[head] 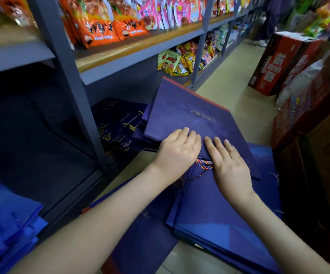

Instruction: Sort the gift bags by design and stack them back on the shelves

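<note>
Both hands [201,155] press purple gift bags [189,115] on the floor [229,86].

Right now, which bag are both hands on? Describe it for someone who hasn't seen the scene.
On the aisle floor beside the grey shelving, blue gift bags lie in piles. The top bag, tilted towards the shelf, lies under the left hand and right hand. Unlike its neighbours, it shows a red far edge and a multicoloured cord handle.

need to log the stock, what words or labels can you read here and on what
Nothing reads clearly.
Orange snack packs: large black characters, too blurred.
Red carton: large white characters, blurred.
Purple gift bag: small gold line, too small.
Dark bags on the bottom shelf: gold print, unreadable.
</note>
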### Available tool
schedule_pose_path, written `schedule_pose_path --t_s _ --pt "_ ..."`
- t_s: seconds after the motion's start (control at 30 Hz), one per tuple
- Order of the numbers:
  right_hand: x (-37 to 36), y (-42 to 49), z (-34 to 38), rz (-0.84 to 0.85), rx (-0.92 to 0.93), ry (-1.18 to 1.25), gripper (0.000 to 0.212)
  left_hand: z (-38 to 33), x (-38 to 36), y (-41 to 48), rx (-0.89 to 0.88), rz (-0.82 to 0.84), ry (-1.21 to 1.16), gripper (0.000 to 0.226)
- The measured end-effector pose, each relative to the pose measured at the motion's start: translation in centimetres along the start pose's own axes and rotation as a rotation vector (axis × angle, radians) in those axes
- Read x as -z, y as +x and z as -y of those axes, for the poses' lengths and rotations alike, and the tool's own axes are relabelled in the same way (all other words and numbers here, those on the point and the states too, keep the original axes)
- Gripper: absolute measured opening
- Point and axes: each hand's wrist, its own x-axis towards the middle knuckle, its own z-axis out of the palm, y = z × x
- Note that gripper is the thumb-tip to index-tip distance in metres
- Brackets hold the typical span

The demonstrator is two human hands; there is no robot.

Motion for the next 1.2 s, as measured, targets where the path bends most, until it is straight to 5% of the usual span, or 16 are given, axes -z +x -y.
schedule_pose_path --t_s 0.27,0.47,0.57,0.67,0.83,1.0,1.1,1.2 --pt "-8.8 7.2 1.1 0.002 0.324 0.065 0.041 5.9 -3.3 -3.2 0.035 0.345 0.150 0.032" --pt "-14.6 12.5 3.8 -0.094 0.376 0.136 0.042 10.8 -6.1 -4.6 0.150 0.414 0.261 0.044" --pt "-16.8 14.2 3.8 -0.091 0.399 0.147 0.044 11.6 -7.4 -4.3 0.238 0.591 0.266 0.045" --pt "-19.1 15.5 4.5 0.000 0.355 0.088 0.055 11.9 -8.9 -4.6 0.350 0.796 0.298 0.052" --pt "-19.9 17.6 7.2 0.289 0.002 0.063 0.071 12.1 -11.2 -4.4 0.430 1.041 0.395 0.037" --pt "-21.4 14.5 9.8 0.290 0.204 0.256 0.088 12.9 -14.3 -5.2 0.523 1.117 0.381 0.043" --pt "-24.9 12.7 10.4 0.474 0.183 0.349 0.086 12.8 -14.5 -6.8 0.687 1.107 0.223 0.059" --pt "-28.2 14.1 10.9 0.579 0.219 0.279 0.079 12.9 -14.6 -8.8 0.609 1.117 0.232 0.077"
